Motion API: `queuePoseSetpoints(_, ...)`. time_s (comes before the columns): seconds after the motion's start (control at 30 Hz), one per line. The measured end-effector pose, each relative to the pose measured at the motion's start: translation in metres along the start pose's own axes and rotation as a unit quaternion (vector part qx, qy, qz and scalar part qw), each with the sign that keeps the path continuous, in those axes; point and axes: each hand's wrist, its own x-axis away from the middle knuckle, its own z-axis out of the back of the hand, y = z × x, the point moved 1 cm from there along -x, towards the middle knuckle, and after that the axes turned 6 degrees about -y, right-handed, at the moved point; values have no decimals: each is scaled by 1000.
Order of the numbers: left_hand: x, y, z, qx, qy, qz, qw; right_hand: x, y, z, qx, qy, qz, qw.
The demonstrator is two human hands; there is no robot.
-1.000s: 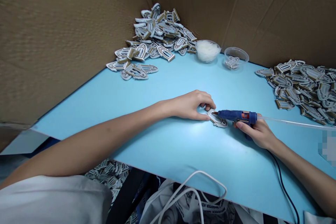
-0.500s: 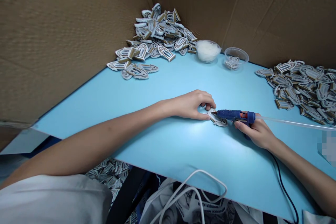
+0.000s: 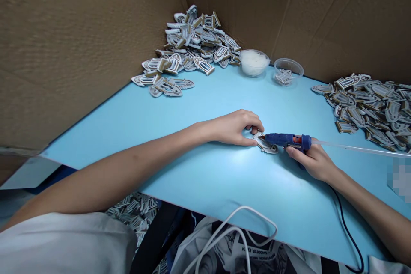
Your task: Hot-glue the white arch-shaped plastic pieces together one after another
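Note:
With thumb and fingers, my left hand [image 3: 242, 127] grips the near-left end of a small white arched window-shaped piece [image 3: 268, 147] lying on the blue tabletop. My right hand [image 3: 313, 162] is wrapped round the handle of a blue hot glue gun [image 3: 285, 140]. The gun's nozzle points left and meets the piece close to my left fingertips. A clear glue stick [image 3: 356, 148] sticks out of the gun's back end toward the right. Any glue at the nozzle is too small to make out.
Piles of similar pieces lie at the back left [image 3: 195, 38] and right [image 3: 372, 102]. Between them stand a tub of whitish material [image 3: 254, 63] and a clear tub with small parts [image 3: 288, 72]. Cardboard walls [image 3: 289, 13] enclose the table; a white cable [image 3: 242, 209] loops over its front edge.
Almost nothing differs. Both hands, the glue gun and the piece hold their places, apart from a slight shift of the whole view.

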Motion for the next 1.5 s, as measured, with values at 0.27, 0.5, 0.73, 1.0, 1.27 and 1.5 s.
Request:
queuePoseSetpoints(0.27,0,-1,0,8,5,-11,1000,5,21,-4,-161,46,-10,986)
queuePoseSetpoints(0.5,2,-2,-1,21,12,8,1000,9,26,3,-146,55,-27,987)
queuePoseSetpoints(0.73,6,7,3,21,-10,-18,1000,12,37,11,-167,75,-19,983)
queuePoseSetpoints(1.0,5,1,3,54,29,-9,998,13,36,10,-196,53,-12,979)
queuePoseSetpoints(1.27,8,10,1,-45,-34,-25,998,15,39,10,-242,36,16,970)
queuePoseSetpoints(1.5,6,1,0,-14,-12,-27,999,10,28,10,-153,-20,-17,988)
